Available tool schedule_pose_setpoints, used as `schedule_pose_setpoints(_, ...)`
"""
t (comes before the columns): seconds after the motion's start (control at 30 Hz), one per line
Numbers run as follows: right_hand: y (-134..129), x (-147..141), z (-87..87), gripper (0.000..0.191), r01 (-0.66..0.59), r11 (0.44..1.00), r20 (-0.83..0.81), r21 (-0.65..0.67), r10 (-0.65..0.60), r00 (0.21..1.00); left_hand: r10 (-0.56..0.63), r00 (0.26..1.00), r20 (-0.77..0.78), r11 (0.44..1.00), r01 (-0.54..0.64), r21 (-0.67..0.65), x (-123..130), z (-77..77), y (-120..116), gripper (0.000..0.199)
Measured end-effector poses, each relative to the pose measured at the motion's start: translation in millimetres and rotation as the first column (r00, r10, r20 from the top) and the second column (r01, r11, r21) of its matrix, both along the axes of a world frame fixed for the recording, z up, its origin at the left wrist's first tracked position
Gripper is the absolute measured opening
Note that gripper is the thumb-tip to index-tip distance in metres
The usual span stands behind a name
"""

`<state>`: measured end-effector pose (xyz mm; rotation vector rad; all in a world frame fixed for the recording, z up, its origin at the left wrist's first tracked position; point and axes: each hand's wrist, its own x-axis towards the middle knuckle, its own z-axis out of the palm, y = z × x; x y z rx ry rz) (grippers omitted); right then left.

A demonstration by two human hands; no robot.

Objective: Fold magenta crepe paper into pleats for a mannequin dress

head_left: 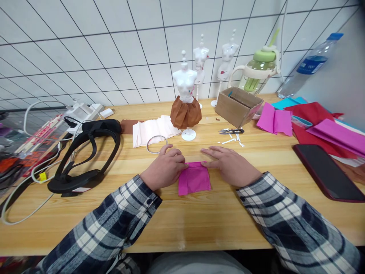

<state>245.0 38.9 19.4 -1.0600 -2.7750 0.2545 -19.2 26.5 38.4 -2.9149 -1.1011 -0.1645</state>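
Observation:
A small magenta cloth piece [196, 182] lies flat on the wooden table, its far edge folded into a narrow strip. At that fold's left end, my left hand [165, 167] has its fingers curled and the thumb side pressed on the cloth. My right hand [232, 164] lies at the right end with fingers stretched out, its thumb touching the corner. Just beyond stands a white mini dress form [184, 82] wearing a brown gathered skirt [186, 112]. A thin ring [156, 145] lies beyond my left hand, partly over a pale pink cloth [142, 134].
Black thread snips [232, 131] and white scraps lie beyond my right hand. Behind are a cardboard box [238, 108], two more dress forms and a green-lidded jug [258, 70]. A phone [327, 173] and coloured cloths lie right; a black headset [85, 156] and cables lie left.

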Motion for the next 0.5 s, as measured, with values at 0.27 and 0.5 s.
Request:
schedule_pose_setpoints(0.27, 10, -1, -11.1, 0.055, -0.007, 0.992, -0.227, -0.129, -0.023, 0.974, 0.001, 0.995, 0.102, 0.997, 0.007, -0.075, -5, -4.7, 6, 0.025)
schedule_pose_setpoints(0.5, 7, -8, -0.8, 0.034, 0.037, 0.999, -0.413, -0.022, -0.043, 0.910, 0.123, 0.968, 0.217, 0.985, -0.092, -0.145, -11, -11.3, 11, 0.027)
